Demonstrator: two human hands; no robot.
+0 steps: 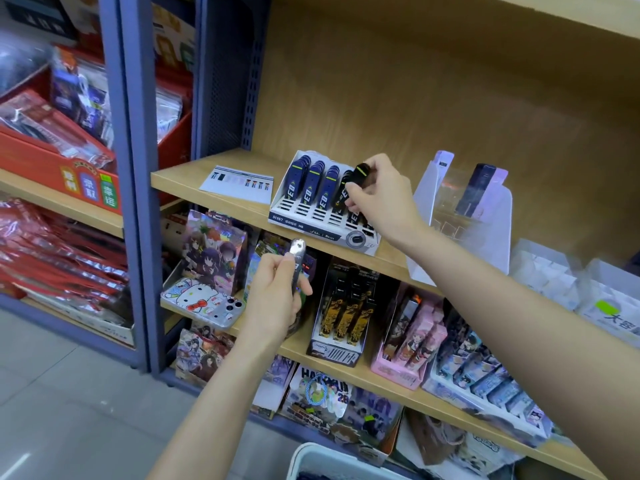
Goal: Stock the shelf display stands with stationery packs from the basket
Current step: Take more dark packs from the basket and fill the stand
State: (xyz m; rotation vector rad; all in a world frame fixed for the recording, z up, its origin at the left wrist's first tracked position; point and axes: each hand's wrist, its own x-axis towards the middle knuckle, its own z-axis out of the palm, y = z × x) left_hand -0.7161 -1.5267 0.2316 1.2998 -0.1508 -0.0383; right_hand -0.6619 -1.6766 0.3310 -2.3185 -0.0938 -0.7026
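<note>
A white display stand (308, 223) sits on the wooden shelf (180, 174), with rows of dark blue packs (317, 183) standing in its slots. My right hand (381, 195) pinches a black pack (358, 176) with a green stripe over the stand's right rows. My left hand (273, 296) is lower, in front of the shelf below, gripping more packs (297, 252) seen edge-on. The white basket (332, 462) shows only its rim at the bottom edge.
A printed card (239, 183) lies flat left of the stand. A clear stand (464, 209) with a dark box is to the right, and clear bins (554, 275) beyond it. Lower shelves are packed with boxed goods (341, 317). Red cartons (62, 164) fill the left rack.
</note>
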